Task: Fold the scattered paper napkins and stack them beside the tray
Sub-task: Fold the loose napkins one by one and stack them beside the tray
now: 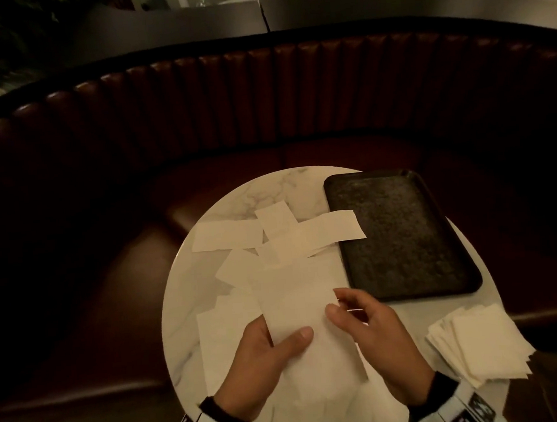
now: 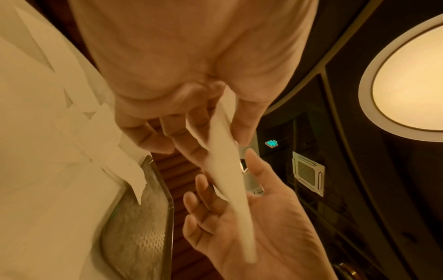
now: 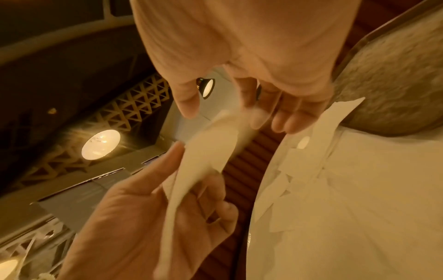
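Head view, curved brown leather booth, round white marble table (image 1: 191, 302): we count a fanned stack of folded white paper napkins (image 1: 481, 345) beside the dark rectangular tray (image 1: 401, 235), done; several unfolded white napkins (image 1: 282, 237) left scattered. Left-wrist view: our left hand (image 2: 172, 106) pinches the long white napkin in hand (image 2: 230, 180). Right-wrist view: our right hand (image 3: 258, 79) released, fingers near its edge; we judge the job about half done.
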{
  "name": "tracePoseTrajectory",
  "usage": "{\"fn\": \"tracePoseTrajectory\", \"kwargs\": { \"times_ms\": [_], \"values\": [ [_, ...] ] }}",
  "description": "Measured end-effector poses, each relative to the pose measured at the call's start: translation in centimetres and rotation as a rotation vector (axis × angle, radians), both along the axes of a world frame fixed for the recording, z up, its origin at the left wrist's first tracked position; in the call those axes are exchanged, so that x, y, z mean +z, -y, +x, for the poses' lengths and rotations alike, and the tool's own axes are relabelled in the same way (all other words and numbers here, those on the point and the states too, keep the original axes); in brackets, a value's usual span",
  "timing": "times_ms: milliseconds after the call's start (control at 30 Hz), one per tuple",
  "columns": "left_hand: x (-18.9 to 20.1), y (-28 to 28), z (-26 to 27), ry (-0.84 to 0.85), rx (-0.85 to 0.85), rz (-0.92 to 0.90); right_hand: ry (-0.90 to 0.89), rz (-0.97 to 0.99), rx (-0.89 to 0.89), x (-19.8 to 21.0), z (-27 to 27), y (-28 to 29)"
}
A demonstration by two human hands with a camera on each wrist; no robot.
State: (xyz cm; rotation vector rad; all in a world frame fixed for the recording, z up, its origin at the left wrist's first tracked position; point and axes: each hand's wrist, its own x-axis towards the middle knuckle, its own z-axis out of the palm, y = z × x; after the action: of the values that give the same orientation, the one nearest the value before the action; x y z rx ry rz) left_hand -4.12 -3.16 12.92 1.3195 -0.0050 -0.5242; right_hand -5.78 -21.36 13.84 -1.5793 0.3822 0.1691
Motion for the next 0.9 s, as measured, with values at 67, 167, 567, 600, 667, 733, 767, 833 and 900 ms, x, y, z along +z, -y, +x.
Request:
{"fn": "tracePoseTrajectory", "kwargs": {
  "times_ms": [67, 167, 567, 600, 667, 733, 767, 833, 900],
  "values": [
    [0.3, -1.0, -0.7, 0.03, -0.019, -0.008, -0.043, 0.135, 0.07, 0.8, -0.7, -0.6],
    [0.2, -2.0, -1.6, 0.103, -0.022, 0.053, -0.052, 0.237, 0.089, 1.2, -2.2, -1.8],
    [1.0, -3.0, -3.7, 0.19, 0.052, 0.043, 0.01, 0.304, -0.002, 1.7, -4.2, -4.1],
    [1.1, -3.0, -3.7, 0.2, 0.075, 0.032, 0.028, 0.286, 0.002, 1.7, -4.4, -4.1],
    [1.4, -3.1, -3.7, 0.206, 0.116, 0.018, 0.044, 0.28, 0.02, 1.8, -4.5, -4.0],
    [1.6, -3.1, -3.8, 0.184, 0.136, 0.018, 0.058, 0.309, 0.058, 2.1, -4.7, -3.7],
    [1.7, -3.2, -3.8, 0.158, 0.139, 0.005, 0.079, 0.303, 0.082, 2.2, -4.7, -3.4],
    [2.1, -3.3, -3.8, 0.103, 0.135, -0.013, 0.147, 0.239, 0.119, 2.3, -4.7, -3.0],
    [2.3, -3.5, -3.8, 0.019, 0.152, -0.042, 0.226, 0.16, 0.145, 2.2, -4.7, -2.5]
  ]
}}
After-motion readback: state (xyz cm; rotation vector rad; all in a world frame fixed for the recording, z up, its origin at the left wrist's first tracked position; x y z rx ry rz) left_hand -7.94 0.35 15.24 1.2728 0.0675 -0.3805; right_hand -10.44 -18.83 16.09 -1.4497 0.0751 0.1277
